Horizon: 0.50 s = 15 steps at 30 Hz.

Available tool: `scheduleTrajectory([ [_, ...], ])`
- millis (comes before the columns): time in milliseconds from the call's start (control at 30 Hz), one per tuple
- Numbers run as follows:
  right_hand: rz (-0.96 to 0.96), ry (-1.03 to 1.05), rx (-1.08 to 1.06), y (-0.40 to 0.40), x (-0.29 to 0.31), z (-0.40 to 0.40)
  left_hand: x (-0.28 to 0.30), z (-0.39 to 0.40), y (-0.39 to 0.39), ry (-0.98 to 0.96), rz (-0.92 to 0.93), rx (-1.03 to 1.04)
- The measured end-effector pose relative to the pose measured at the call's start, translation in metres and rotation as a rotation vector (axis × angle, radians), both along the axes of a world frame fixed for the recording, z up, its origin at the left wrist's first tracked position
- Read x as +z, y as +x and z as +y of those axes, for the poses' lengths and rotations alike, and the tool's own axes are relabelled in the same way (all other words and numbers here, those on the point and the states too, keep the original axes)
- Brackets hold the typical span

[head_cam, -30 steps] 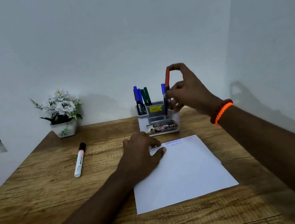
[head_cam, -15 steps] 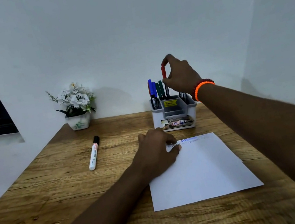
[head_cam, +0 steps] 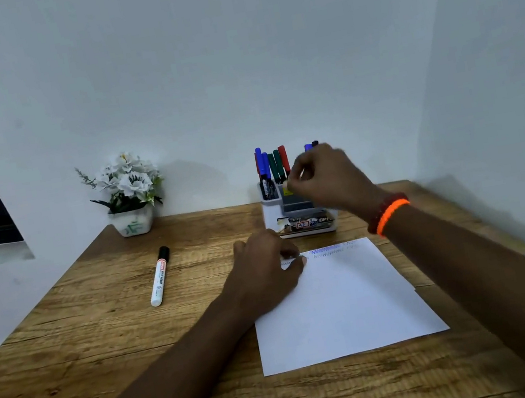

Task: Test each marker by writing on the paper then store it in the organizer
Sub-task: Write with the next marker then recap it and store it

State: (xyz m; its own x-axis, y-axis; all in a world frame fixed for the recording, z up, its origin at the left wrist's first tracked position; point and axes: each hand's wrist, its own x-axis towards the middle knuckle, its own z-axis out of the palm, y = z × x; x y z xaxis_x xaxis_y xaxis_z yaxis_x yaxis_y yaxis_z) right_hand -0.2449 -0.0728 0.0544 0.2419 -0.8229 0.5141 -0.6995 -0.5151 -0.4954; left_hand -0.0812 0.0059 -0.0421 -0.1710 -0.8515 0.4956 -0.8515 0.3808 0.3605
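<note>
Since the earlier frame, the right hand has let go of the red marker, which now stands in the organizer, and has dropped to the front of that holder. Its grip is loosely curled and blurred; it appears to hold nothing, though this cannot be told for certain.

All positions below are given relative to the white and grey plastic desk organizer.

1. Wooden table: carries every item.
2. White paper sheet: lies flat just in front of the organizer, with rows of blue and faint zigzag test marks along its far edge.
3. Left hand: rests on the near-left corner of the sheet, in front of the organizer, fingers bent and pressing the paper down; it grips nothing.
4. White artificial flowers in a small white pot: well to the left of the organizer, by the wall.
5. White-barrelled marker with a black cap: lies on the table well to the left and forward of the organizer, untested by the look of it.

Handling judgement: the white marker is light, rigid and smooth. It may roll on its round barrel. Take hold at mid-barrel with thumb and two fingers; pull the cap off straight.
</note>
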Motion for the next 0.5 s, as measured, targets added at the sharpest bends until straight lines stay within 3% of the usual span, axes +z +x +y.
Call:
scheduleTrajectory([
  [133, 0.118, 0.149, 0.106, -0.006, -0.047, 0.055, 0.003, -0.003, 0.006, -0.003, -0.016, 0.048],
  [267, 0.124, 0.144, 0.146, -0.003, -0.070, 0.065, 0.009, -0.005, 0.018, 0.007, 0.002, 0.123],
  [500, 0.165, 0.161, 0.186, 0.001, -0.081, 0.065, 0.028, -0.001, 0.085, -0.030, 0.043, 0.547],
])
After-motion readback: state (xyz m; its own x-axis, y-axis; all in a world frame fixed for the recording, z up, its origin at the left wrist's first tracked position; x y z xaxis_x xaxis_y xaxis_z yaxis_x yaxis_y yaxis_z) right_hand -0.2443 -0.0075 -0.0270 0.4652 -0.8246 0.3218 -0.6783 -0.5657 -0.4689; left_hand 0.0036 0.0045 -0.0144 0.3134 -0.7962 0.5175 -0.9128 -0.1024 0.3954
